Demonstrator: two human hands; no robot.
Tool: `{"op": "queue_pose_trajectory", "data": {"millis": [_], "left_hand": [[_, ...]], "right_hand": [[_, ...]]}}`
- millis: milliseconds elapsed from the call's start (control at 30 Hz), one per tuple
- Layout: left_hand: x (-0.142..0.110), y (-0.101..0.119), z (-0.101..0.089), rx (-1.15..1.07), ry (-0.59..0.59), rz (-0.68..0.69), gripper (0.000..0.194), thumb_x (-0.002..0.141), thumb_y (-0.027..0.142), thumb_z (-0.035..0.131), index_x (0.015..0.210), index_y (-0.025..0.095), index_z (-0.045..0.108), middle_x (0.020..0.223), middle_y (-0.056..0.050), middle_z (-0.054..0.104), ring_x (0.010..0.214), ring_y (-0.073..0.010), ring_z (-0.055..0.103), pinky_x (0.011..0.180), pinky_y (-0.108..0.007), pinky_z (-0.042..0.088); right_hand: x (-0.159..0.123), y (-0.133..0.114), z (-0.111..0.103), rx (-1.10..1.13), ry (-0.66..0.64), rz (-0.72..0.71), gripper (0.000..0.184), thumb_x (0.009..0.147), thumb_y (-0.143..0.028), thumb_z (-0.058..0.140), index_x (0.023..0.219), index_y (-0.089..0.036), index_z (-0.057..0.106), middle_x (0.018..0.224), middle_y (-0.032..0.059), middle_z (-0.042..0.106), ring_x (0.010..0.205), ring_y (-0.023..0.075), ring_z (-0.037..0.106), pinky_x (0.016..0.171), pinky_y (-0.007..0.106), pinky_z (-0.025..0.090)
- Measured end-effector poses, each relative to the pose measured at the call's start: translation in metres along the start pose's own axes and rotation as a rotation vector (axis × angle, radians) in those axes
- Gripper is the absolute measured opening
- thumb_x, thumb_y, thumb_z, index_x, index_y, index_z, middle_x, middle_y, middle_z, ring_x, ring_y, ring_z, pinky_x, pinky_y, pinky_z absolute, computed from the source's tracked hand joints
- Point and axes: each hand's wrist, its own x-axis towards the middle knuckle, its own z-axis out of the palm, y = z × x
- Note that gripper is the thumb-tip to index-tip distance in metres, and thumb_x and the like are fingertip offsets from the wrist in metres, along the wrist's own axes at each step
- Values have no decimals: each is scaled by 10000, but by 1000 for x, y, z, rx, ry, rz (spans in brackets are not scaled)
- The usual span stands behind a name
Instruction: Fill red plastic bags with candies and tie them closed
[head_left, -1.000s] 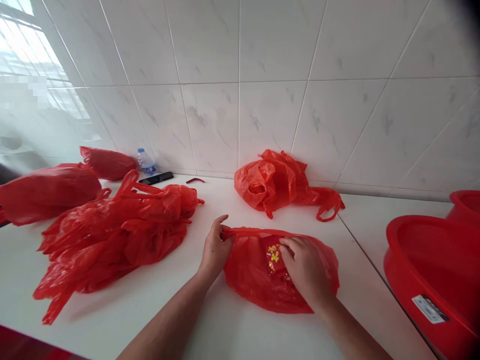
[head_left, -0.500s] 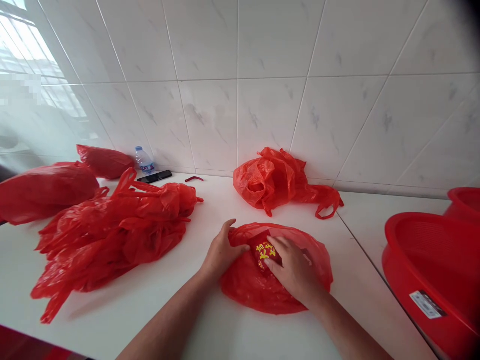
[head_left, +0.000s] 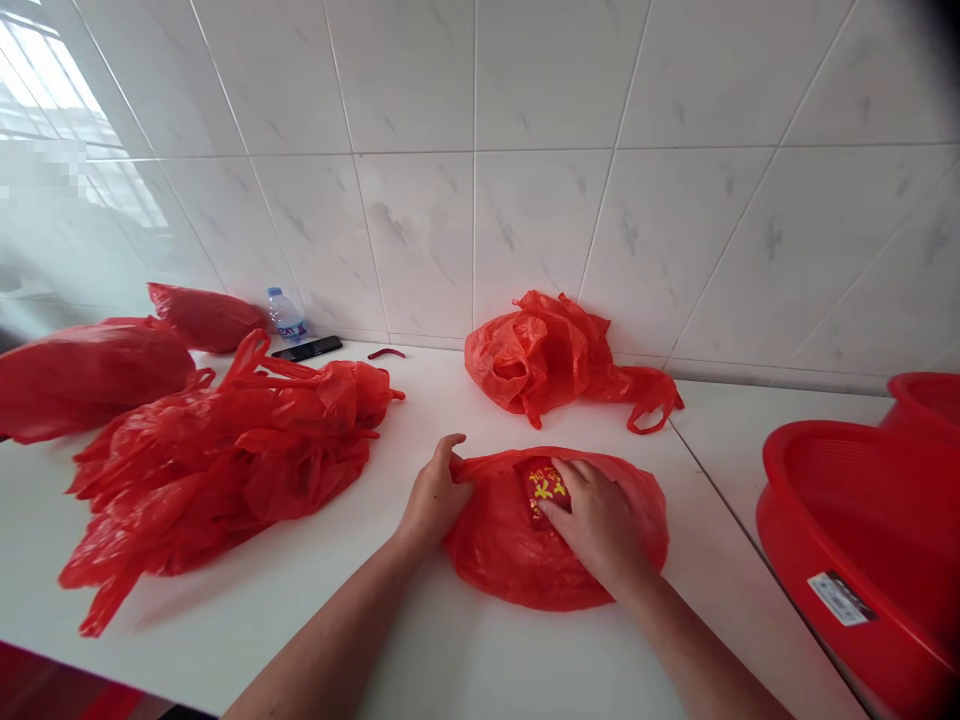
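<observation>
Hold the bag rim (head_left: 504, 457) taut, left hand (head_left: 433, 503) apparently pinching it, right hand (head_left: 604, 522) gripping the printed packet (head_left: 538, 486).

Left hand (head_left: 437, 494): pinches the rim of an open red bag (head_left: 555, 580) lying on the white surface (head_left: 442, 640). Right hand (head_left: 600, 515): inside the bag opening, fingers on a dark red packet (head_left: 541, 492) with yellow characters. Crumpled bag (head_left: 547, 355): near the tiled wall (head_left: 547, 220). Heap of bags (head_left: 240, 450): well apart, to the left. Red basins (head_left: 862, 540): right side.
</observation>
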Motion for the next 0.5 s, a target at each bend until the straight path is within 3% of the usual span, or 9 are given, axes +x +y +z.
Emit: {"op": "queue_pose_trajectory", "data": {"millis": [267, 400, 500], "left_hand": [[0, 1, 4, -112, 5, -46, 500, 746, 207, 525, 1240, 259, 463, 925, -21, 620, 777, -155, 610, 696, -271, 481], [0, 2, 4, -137, -19, -48, 476, 758, 217, 519, 1231, 248, 475, 926, -29, 635, 779, -158, 614, 713, -281, 481], [0, 2, 4, -133, -14, -44, 457, 767, 228, 515, 1222, 243, 488, 913, -29, 641, 776, -160, 614, 712, -283, 479]], "right_hand": [[-9, -18, 6, 270, 167, -164, 438, 841, -192, 481, 1277, -231, 454, 1197, 92, 545, 1145, 239, 507, 956, 438, 461], [-12, -22, 7, 291, -4, -183, 498, 827, -164, 487, 1310, -268, 423, 1259, 81, 489, 1195, 231, 476, 971, 410, 462], [-11, -21, 5, 261, -86, -122, 448, 818, -157, 496, 1246, -291, 491, 1248, 69, 483, 1156, 238, 511, 904, 390, 504]]}}
